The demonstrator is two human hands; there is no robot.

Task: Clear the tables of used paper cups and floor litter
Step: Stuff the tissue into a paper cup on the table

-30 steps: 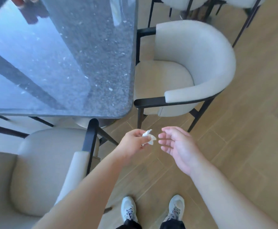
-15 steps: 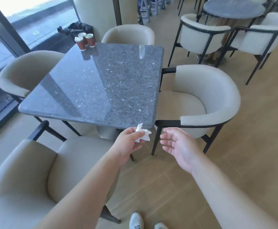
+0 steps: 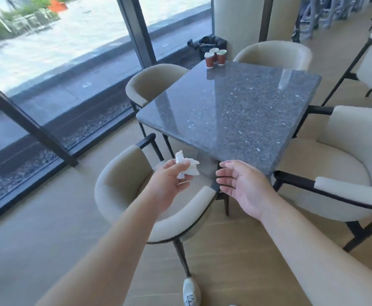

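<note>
Left hand (image 3: 169, 180) clenched on a crumpled white tissue (image 3: 186, 165), pinched between thumb and fingers; most of the paper sticks out above the knuckles. Right hand (image 3: 244, 186) released, palm facing left, fingers loosely spread, just beside the tissue but not touching it. Both hands hover over the near beige chair (image 3: 123, 184), in front of the tabletop's near corner.

Three paper cups (image 3: 214, 56), brown with white rims, clustered touching each other at the far corner of the tabletop (image 3: 235, 111). Well apart from both hands. Rest of the dark speckled stone surface is bare.

Black bin bag (image 3: 209, 44) on the floor just behind the cups' corner, against a pillar (image 3: 240, 21). Four beige tub chairs, one per side of the table. Floor-to-ceiling window (image 3: 59, 51) on the left, wood-look floor (image 3: 235, 261), one white shoe (image 3: 190, 293) at bottom edge.

Open floor strip between the window and the left-side chairs; floor near the person's side is also open.
</note>
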